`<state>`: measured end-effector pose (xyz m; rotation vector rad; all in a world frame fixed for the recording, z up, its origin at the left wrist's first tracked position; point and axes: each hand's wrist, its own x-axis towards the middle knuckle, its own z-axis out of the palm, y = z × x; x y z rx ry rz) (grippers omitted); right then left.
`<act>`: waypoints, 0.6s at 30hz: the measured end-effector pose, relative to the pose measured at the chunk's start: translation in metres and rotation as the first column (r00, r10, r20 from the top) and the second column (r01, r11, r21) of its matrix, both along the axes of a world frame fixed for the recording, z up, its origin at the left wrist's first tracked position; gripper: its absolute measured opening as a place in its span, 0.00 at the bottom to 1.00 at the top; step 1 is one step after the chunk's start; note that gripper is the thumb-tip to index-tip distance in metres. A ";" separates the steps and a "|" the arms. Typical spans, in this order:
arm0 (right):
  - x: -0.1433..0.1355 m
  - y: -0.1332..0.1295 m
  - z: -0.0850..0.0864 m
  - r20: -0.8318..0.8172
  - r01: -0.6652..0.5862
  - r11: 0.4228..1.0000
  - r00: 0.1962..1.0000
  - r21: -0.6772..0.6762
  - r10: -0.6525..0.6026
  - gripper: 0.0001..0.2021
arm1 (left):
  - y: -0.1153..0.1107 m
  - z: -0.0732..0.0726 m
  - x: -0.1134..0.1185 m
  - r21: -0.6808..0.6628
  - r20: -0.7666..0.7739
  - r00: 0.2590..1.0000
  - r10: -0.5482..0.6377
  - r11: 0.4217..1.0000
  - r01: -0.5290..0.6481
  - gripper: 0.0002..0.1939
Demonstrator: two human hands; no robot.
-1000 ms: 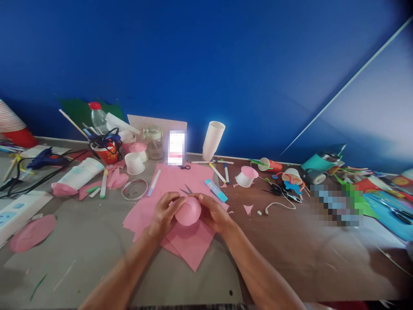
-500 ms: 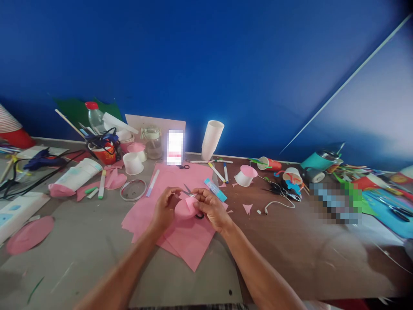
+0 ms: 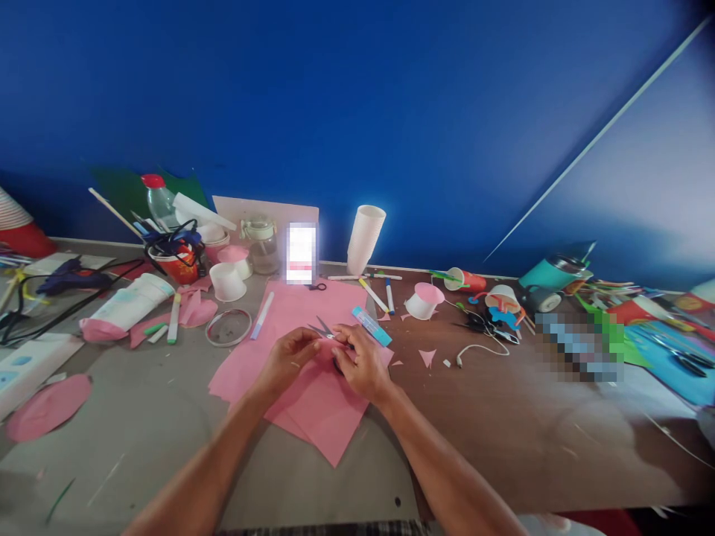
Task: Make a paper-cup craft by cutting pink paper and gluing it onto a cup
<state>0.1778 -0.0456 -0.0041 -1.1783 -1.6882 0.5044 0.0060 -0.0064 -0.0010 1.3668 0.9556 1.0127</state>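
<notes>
My left hand [image 3: 291,359] and my right hand [image 3: 360,362] are close together over the stacked pink paper sheets [image 3: 313,420]. Between their fingertips is a small pink paper piece [image 3: 328,348], mostly hidden and hard to tell from the sheets under it. Both hands have thumb and fingers pinched on it. A pair of scissors [image 3: 322,327] lies on the sheets just behind the piece, blades apart, with part of its dark handle showing by my right thumb. A blue glue-stick-like packet [image 3: 372,326] lies beyond my right hand.
White paper cups with pink tops, one at right [image 3: 424,301], stand behind. Several markers [image 3: 373,295], a tape ring [image 3: 229,327], a glass jar [image 3: 262,246] and a leaning cup stack [image 3: 365,240] are around the sheets. A white cable [image 3: 474,348] and paper scraps [image 3: 427,358] lie at right.
The pink piece was tilted up with its broad face showing; now it is lower and largely covered by my hands. My left hand has come closer to my right and its fingers have closed.
</notes>
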 end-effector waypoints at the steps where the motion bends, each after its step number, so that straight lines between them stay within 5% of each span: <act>1: 0.000 0.000 0.000 0.008 -0.002 1.000 1.000 0.004 0.002 0.18 | 0.000 -0.001 0.000 -0.003 0.009 1.000 0.003 1.000 -0.003 0.13; 13: -0.001 0.002 0.006 -0.087 -0.007 0.999 0.996 -0.041 0.004 0.04 | -0.001 -0.003 -0.001 0.053 -0.020 1.000 -0.012 0.998 0.013 0.09; 18: -0.002 0.003 0.006 -0.085 -0.001 0.999 0.996 -0.040 -0.002 0.06 | -0.002 0.000 0.000 0.060 -0.051 0.998 -0.023 0.998 0.026 0.10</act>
